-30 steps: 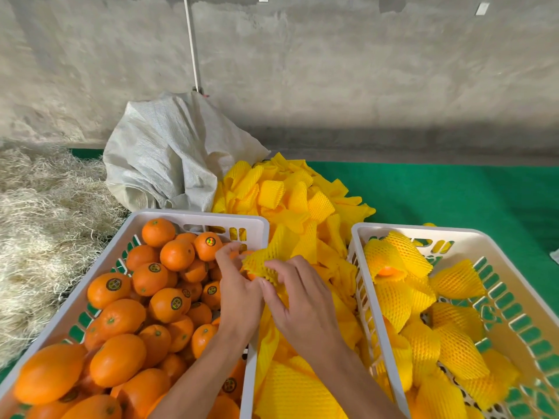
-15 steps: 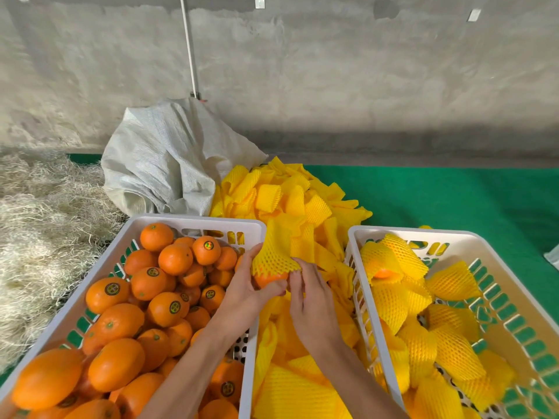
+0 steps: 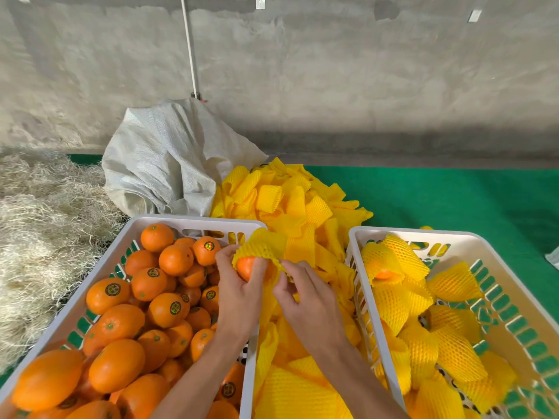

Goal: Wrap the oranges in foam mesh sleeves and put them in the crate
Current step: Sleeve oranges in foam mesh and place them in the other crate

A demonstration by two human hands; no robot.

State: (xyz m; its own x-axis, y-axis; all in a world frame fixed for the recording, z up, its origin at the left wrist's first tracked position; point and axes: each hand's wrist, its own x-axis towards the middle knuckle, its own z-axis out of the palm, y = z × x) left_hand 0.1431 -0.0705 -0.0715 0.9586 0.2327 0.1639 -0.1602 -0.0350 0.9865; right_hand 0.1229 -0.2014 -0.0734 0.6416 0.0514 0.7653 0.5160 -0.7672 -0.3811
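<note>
**Both hands on one orange, sleeve half on**

Head view. Left hand (image 3: 242, 294) comes up from the bottom edge, forearm over the near corner of the left crate (image 3: 193, 220), palm away from the camera; its grip is curled round an orange (image 3: 246, 267), thumb and fingers on the fruit's lower half. A foam mesh sleeve (image 3: 263, 246) caps the top of that orange, w/ bare peel showing below the mesh edge. Right hand (image 3: 305, 300) sits just right of it, fingers bent, its grip pinching the sleeve's lower right edge at the fingertips. Held orange hangs above the gap between the two crates, over the loose sleeve pile (image 3: 290, 204).

Counts: 2 hands, 2 white slotted crates, 1 orange in hand, 1 sleeve on it. Left of the grip, the left crate is heaped w/ bare oranges (image 3: 121, 325), approx 30 visible, many w/ round stickers. Right of the grip, the right crate (image 3: 423, 234) holds wrapped oranges (image 3: 390, 264), roughly a dozen; exact no. can't be told. Loose sleeves beyond and under the grip: too many to count.

Surface: green mat (image 3: 453, 201) under crates and pile. Past the grip, a crumpled white woven sack (image 3: 169, 164); far left, dry straw (image 3: 45, 222). Rough grey concrete wall (image 3: 332, 71) behind, w/ a thin white pipe (image 3: 189, 46) running down it.
</note>
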